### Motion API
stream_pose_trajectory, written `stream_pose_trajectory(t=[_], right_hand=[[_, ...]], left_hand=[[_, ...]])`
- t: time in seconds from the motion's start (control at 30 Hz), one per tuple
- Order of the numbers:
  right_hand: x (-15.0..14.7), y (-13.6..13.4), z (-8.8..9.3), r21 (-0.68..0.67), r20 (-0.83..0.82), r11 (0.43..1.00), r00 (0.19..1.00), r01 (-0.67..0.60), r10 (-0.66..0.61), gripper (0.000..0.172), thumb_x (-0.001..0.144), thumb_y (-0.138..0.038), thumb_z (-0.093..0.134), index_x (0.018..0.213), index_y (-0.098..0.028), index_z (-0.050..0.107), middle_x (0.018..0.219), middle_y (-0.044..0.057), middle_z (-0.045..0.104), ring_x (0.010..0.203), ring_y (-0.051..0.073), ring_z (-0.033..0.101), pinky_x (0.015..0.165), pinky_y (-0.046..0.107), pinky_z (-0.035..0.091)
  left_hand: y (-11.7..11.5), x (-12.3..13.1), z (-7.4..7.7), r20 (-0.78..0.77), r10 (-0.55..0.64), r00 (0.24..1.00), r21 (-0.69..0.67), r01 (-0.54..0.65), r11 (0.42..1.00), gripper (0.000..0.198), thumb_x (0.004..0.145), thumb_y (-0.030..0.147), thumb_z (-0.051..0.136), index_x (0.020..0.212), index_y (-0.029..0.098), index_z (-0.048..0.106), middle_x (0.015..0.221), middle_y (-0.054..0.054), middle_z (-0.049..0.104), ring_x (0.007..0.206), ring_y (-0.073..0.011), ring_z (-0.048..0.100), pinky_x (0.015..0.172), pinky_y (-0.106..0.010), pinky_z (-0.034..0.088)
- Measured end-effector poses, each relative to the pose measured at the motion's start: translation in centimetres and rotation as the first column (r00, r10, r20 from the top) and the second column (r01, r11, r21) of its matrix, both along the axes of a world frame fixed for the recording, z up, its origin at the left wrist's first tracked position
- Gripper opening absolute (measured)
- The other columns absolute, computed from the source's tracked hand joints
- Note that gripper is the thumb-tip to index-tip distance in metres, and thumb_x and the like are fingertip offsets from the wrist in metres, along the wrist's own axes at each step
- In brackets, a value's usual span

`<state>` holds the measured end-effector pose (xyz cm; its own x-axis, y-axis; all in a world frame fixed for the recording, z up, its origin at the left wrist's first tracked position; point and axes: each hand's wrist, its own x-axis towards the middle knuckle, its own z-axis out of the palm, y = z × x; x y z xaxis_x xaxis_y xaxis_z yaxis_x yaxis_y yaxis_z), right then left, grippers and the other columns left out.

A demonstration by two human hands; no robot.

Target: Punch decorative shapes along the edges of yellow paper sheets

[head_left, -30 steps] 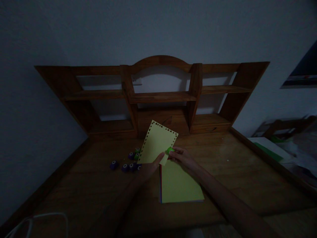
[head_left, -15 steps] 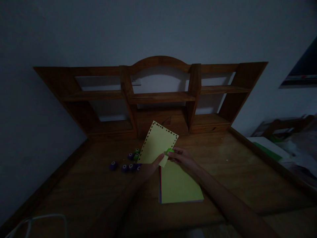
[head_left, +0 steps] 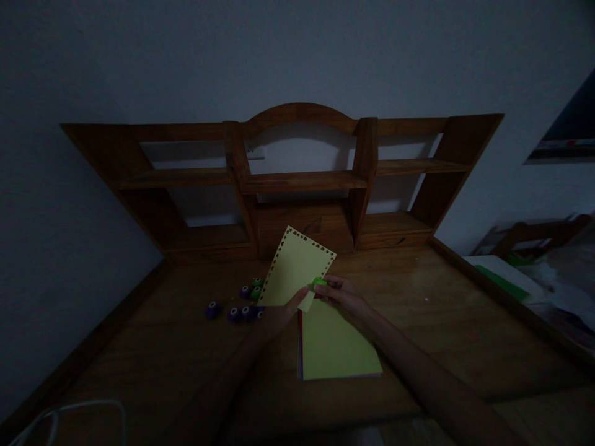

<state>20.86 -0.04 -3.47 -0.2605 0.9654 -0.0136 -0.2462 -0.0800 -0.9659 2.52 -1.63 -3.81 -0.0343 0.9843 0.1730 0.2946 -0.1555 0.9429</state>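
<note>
My left hand (head_left: 284, 311) grips a sheet of yellow paper (head_left: 294, 266) by its lower edge, thumb on top. Small cut-out shapes run along the sheet's left and upper edges and partway down the right. At the right edge, my right hand (head_left: 343, 293) is closed on a small green craft punch (head_left: 319, 282), which sits against the paper. Below both hands lies a stack of coloured paper (head_left: 341, 347) with a yellow sheet on top. Left of the held sheet stand several purple punches (head_left: 235, 314) and green punches (head_left: 256, 293), some partly hidden by it.
A wooden shelf unit (head_left: 304, 181) stands along the back of the wooden desk (head_left: 162, 347). A white cable or wire frame (head_left: 93, 404) shows at the lower left. On the right, past the desk's raised edge, are a chair (head_left: 543, 236) and a green item (head_left: 502, 282).
Very little differs. The green punch and my right fingers have shifted slightly at the paper's right edge; the sheet and my left hand stay nearly in place.
</note>
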Motion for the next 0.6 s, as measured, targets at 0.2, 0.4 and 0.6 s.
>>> stream_pose_trajectory(t=[0.2,0.4,0.6], right_hand=[[-0.12,-0.3,0.53,-0.005,-0.016,1.0,1.0,0.004,-0.004,0.024,0.065,-0.036,0.082,0.08,-0.019,0.074,0.073,0.001,0.069,0.061,0.011,0.057,0.058,0.024,0.041],[-0.06,-0.31,0.56,-0.01,-0.022,1.0,1.0,0.0,0.0,0.025,0.065,-0.036,0.083,0.079,-0.019,0.074,0.075,0.002,0.069,0.064,0.013,0.058,0.058,0.026,0.042],[-0.14,-0.28,0.43,-0.013,-0.054,1.0,0.999,-0.002,0.002,0.024,0.064,-0.038,0.083,0.077,-0.02,0.073,0.076,0.002,0.069,0.067,0.014,0.06,0.064,0.028,0.046]], left_hand=[[0.11,-0.09,-0.3,-0.005,0.02,1.0,-0.001,-0.02,1.0,0.059,0.075,0.045,0.068,0.127,0.02,0.056,0.129,-0.01,0.06,0.135,-0.0254,0.04,0.12,-0.044,0.012],[0.17,0.02,-0.25,0.001,0.015,1.0,0.005,-0.015,1.0,0.06,0.075,0.045,0.068,0.128,0.019,0.055,0.128,-0.01,0.061,0.135,-0.0251,0.04,0.12,-0.044,0.013],[-0.01,-0.07,0.17,-0.021,-0.012,1.0,0.031,0.013,0.999,0.059,0.075,0.043,0.068,0.128,0.02,0.055,0.128,-0.01,0.061,0.132,-0.0242,0.044,0.118,-0.042,0.019]])
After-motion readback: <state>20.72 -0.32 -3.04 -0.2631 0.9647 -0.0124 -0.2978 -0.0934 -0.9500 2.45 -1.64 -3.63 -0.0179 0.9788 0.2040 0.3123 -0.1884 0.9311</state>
